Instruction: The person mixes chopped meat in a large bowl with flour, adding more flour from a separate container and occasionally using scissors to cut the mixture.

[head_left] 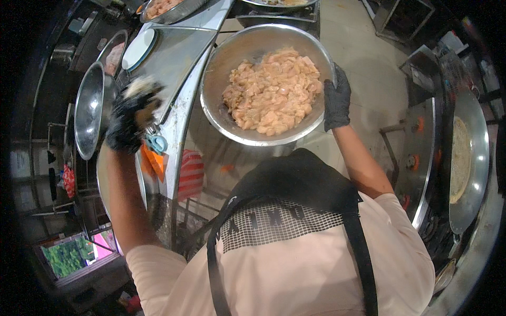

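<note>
My right hand (338,99), in a black glove, grips the right rim of a wide metal bowl (213,63). Cut pieces of raw, pale pink meat (274,92) in a wet coating fill the bowl's bottom. Off to the left, my left hand (128,120), also black-gloved, is raised beside the metal counter and smeared by motion. Something whitish shows at its fingers; I cannot make out whether it is held or stuck to the glove. Just below that hand lie light-blue scissor-like handles (156,142).
A steel bowl (89,116) stands tilted at the left, near a white round lid (139,48) on the metal counter (182,47). Another pan of meat (163,8) sits at the far left. On the right, a large wok (477,152) holds pale liquid beside the stove (416,158).
</note>
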Demonstrator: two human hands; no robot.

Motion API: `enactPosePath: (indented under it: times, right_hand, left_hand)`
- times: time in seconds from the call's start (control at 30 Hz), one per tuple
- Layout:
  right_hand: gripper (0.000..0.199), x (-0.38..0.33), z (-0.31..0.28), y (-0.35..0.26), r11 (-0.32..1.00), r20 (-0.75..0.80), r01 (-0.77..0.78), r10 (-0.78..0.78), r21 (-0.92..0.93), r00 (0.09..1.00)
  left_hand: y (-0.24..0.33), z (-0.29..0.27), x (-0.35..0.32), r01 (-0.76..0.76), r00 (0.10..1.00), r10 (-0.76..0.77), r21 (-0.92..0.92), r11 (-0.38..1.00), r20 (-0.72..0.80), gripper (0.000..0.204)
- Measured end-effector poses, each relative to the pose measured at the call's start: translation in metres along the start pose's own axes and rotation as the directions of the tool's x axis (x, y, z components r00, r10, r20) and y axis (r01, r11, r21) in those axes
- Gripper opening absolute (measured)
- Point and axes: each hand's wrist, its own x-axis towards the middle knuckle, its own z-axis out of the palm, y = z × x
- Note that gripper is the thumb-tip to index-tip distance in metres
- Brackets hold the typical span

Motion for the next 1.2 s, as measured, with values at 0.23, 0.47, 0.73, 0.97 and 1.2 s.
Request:
enactPosePath:
  times: [0.23, 0.47, 0.73, 0.97, 1.2]
  right_hand:
    - [0.043, 0.000, 0.001, -0.005, 0.998, 0.019, 0.060, -0.060, -0.019, 0.998]
    - [0.046, 0.000, 0.000, -0.005, 1.000, 0.021, 0.009, -0.009, 0.011, 1.000]
    - [0.045, -0.001, 0.004, -0.002, 0.998, 0.019, 0.005, -0.006, 0.062, 1.000]
    - [0.045, 0.000, 0.001, -0.003, 0.998, 0.003, 0.002, -0.002, -0.060, 1.000]
    - [0.042, 0.001, 0.001, -0.005, 1.000, -0.009, 0.008, -0.008, 0.017, 1.000]
  left_hand:
    - [0.005, 0.141, 0.073, -0.071, 0.890, 0.086, -0.051, 0.996, 0.447, 0.027]
    - [-0.015, 0.209, 0.151, -0.286, 0.902, 0.248, 0.061, 0.956, 0.353, 0.022]
    - [-0.032, 0.130, 0.175, -0.280, 0.955, 0.191, 0.491, 0.825, 0.226, 0.035]
    - [-0.036, 0.152, 0.100, -0.047, 0.920, 0.088, -0.115, 0.992, 0.381, 0.014]
    - [-0.066, 0.202, 0.084, -0.181, 0.950, 0.132, 0.155, 0.971, 0.283, 0.023]
